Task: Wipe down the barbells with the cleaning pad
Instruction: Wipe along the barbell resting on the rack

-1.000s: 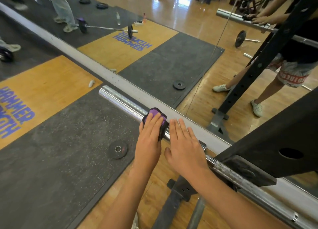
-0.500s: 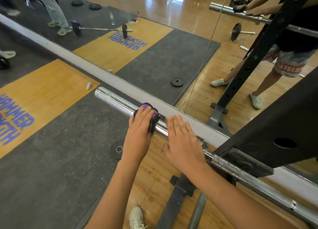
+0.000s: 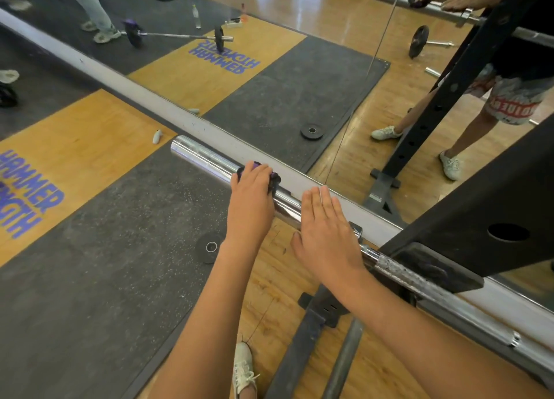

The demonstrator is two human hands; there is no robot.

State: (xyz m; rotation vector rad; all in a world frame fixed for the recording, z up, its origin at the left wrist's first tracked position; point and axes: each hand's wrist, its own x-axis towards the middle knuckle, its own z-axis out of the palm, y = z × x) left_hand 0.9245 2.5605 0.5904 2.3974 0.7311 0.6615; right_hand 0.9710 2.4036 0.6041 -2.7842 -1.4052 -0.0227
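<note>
A chrome barbell [image 3: 207,158] lies in a black rack, its bare sleeve pointing up and left in front of a wall mirror. A purple and black cleaning pad [image 3: 273,179] is wrapped over the sleeve. My left hand [image 3: 250,200] lies on top of the pad, fingers curled over it and pressing it to the sleeve. My right hand [image 3: 325,233] rests flat on the bar just right of the pad, near the collar, with fingers straight.
The black rack upright [image 3: 485,218] crosses the right side and its base [image 3: 314,317] lies on the wood floor below. A small weight plate [image 3: 209,247] lies on the grey mat. The mirror [image 3: 299,68] reflects another barbell and people.
My left hand has slid the pad a little to the left along the sleeve, away from my right hand. The right hand stays on the bar.
</note>
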